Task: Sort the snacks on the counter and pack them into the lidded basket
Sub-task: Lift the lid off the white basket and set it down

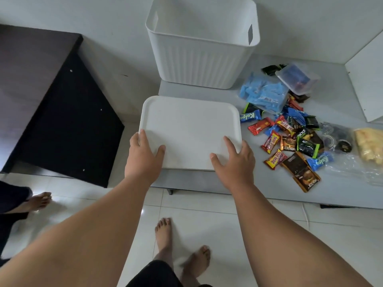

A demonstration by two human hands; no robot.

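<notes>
Centre of the frame: white lid point(190, 129), flat, its near edge overhanging the front of the pale counter point(259, 189). Left hand point(143, 156) clamped on the lid's lower-left corner, thumb on top, fingers wrapped around the edge. Right hand point(234, 160) clamped on the lower-right corner, thumb on top, fingers spread along the right edge. Both forearms bare, reaching up from the bottom of the frame.

Upper centre: white ribbed basket point(201, 59), upright, uncovered, nothing visible inside, handle slots cut in its side walls; just behind the lid, not touching it.

Right of centre: heap of snacks point(290, 137) loose on the counter, just beside the right hand. Red, orange, blue, green and brown wrappers mixed together. Above them a bag of blue-wrapped pieces point(265, 94), with a clear lidded tub point(298, 79) leaning on it. Far right edge: clear bag of yellow crisps point(369, 143), next to a clear pack of dark round biscuits point(335, 137).

Left of the frame: dark furniture point(62, 112) against the wall. Bottom: white tiled floor point(207, 208), bare feet of the wearer at lower centre, another bare foot point(39, 200) at lower left.
</notes>
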